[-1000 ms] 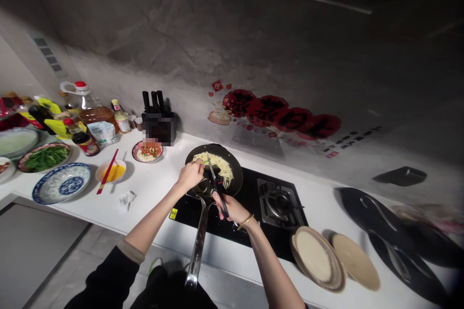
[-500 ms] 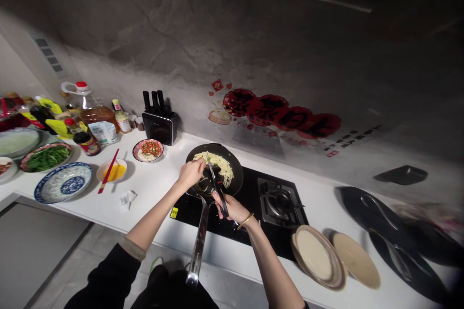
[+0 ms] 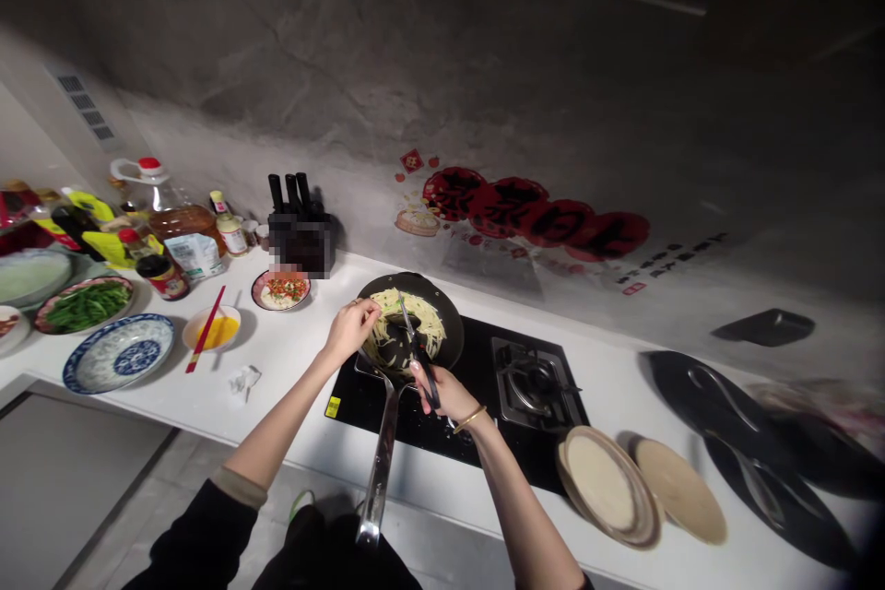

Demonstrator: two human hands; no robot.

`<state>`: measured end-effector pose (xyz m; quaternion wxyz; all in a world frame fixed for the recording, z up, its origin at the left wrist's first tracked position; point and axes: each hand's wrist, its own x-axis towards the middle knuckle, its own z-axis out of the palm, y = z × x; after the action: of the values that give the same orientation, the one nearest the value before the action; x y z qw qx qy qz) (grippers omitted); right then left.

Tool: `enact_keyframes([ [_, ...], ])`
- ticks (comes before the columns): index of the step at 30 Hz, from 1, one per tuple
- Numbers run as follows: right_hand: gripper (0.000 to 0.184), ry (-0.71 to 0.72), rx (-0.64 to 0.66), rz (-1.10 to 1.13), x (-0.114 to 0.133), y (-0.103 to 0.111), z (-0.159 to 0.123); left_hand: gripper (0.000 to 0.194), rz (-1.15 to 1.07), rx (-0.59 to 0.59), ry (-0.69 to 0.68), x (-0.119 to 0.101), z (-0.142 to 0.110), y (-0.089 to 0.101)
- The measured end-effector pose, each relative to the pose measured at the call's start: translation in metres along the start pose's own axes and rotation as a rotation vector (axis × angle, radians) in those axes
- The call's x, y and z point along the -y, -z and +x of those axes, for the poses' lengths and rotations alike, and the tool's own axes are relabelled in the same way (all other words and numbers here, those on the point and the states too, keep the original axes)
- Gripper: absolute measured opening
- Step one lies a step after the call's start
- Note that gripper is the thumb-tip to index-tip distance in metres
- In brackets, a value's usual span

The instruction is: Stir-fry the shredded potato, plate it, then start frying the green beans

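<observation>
A dark wok (image 3: 453,318) sits on the left burner, its long metal handle pointing toward me. Pale shreds (image 3: 427,318) with green bits are spread around its inside. My right hand (image 3: 446,394) is closed around the black handles of a pair of scissors (image 3: 417,343), whose blades reach over the shreds. At the wok's left rim, my left hand (image 3: 351,330) has its fingers pinched together. Whatever lies between those fingertips, if anything, is too small to make out.
Left of the stove stand a bowl of beaten egg (image 3: 225,329) with red chopsticks, a blue-patterned plate (image 3: 119,353), a dish of chopped toppings (image 3: 281,290) and a plate of greens (image 3: 87,304). A knife block (image 3: 302,244) is behind. Stacked round boards (image 3: 601,484) lie at right.
My left hand has moved left, away from the scissor blades toward the wok's left rim. My right hand keeps the scissors in nearly the same place.
</observation>
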<state>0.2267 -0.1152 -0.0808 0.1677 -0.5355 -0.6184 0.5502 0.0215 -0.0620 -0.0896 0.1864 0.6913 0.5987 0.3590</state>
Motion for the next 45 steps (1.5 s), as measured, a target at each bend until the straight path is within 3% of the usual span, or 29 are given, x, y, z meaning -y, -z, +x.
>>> enact_keyframes([
  [4, 0.059, -0.036, 0.051, 0.000, -0.001, -0.001, 0.001, 0.019, 0.010, -0.086, 0.039, 0.007, 0.000, -0.002],
  [9, 0.057, -0.067, 0.117, -0.032, -0.001, -0.003, 0.003, 0.019, 0.051, -0.083, 0.057, 0.008, 0.000, -0.006],
  [16, 0.061, -0.034, 0.054, 0.016, -0.006, -0.003, 0.007, 0.020, 0.099, -0.073, 0.063, 0.004, 0.001, -0.006],
  [22, 0.059, -0.049, 0.122, -0.009, -0.003, -0.002, 0.004, 0.020, 0.148, -0.057, 0.086, 0.000, 0.002, -0.005],
  [28, 0.060, -0.005, 0.065, -0.022, -0.002, -0.006, 0.007, 0.020, 0.177, -0.058, 0.091, -0.003, 0.003, -0.005],
  [45, 0.058, -0.042, 0.115, -0.105, 0.001, -0.003, 0.004, 0.020, 0.180, -0.063, 0.088, -0.008, 0.009, -0.010],
])
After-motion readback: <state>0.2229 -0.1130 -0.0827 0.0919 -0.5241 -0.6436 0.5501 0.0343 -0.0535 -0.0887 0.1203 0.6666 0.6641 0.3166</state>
